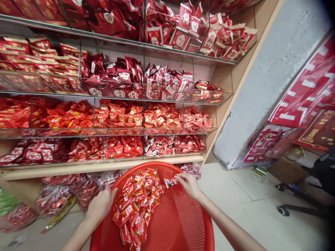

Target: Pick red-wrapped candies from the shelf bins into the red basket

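A red plastic basket [167, 241] with mesh walls stands below and in front of me. Many small red-and-orange wrapped candies [140, 198] lie heaped on its left side. My left hand [100, 205] is closed on the basket's left rim, its fingers partly hidden. Over the basket's far right part, my right hand [190, 187] pinches a small red-and-white candy packet [170, 181] between thumb and fingers. The bare bottom of the basket shows at the lower right of the heap.
Ahead, a wooden shelf unit [104, 168] has clear dividers and several tiers of red packets [123, 148]. Plastic bags of goods [56, 198] lie beneath it. To the right are a grey wall [242, 90], tiled floor [243, 216], a cardboard box [285, 174] and a chair's wheeled base [295, 205].
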Tool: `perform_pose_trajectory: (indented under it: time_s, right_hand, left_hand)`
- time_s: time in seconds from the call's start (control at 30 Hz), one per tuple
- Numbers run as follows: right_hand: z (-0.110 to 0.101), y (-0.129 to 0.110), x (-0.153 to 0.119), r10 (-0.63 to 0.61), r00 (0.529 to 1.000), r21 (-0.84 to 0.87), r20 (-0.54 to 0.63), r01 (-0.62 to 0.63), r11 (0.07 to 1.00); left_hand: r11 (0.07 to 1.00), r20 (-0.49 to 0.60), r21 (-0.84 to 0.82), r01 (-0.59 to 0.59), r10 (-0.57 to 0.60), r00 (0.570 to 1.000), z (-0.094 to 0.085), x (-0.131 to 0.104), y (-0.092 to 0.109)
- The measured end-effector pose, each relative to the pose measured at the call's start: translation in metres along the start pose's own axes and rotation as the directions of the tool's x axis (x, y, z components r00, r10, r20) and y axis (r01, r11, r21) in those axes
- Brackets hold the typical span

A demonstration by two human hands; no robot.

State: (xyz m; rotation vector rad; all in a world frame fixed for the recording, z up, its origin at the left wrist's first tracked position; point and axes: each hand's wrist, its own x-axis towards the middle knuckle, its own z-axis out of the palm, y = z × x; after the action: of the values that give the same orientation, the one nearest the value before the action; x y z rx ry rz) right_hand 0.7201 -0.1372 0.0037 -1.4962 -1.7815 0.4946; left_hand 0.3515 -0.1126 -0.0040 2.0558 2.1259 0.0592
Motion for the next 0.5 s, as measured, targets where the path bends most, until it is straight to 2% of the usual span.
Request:
perform_pose_trajectory:
  time_s: [0.07,0.17,0.23,0.33,0.5]
  right_hand:
    - [0.008,-0.004,0.001,0.012,0.999,-0.058,0.037,-0.009,0.998]
    - [0.021,-0.013,0.008,0.077,0.985,-0.18,0.156,-0.048,0.983]
    - [0.03,-0.017,0.016,0.172,0.956,-0.277,0.238,-0.103,0.955]
    - [0.044,-0.019,0.026,0.298,0.906,-0.361,0.301,-0.181,0.915]
    - [0.065,-0.014,0.038,0.407,0.807,-0.402,0.428,-0.233,0.886]
  left_hand:
    - [0.999,-0.01,-0.039,0.024,-0.024,1.0,0.0,-0.013,-0.008]
    - [0.998,0.041,-0.037,0.042,-0.04,0.998,-0.006,-0.031,-0.017]
    - [0.999,0.083,-0.021,0.043,-0.041,0.996,-0.009,-0.043,-0.022]
    - [0.997,0.141,-0.043,0.069,-0.062,0.988,-0.009,-0.059,-0.028]
    - [0.981,0.155,-0.142,0.135,-0.113,0.981,-0.005,-0.074,-0.035]
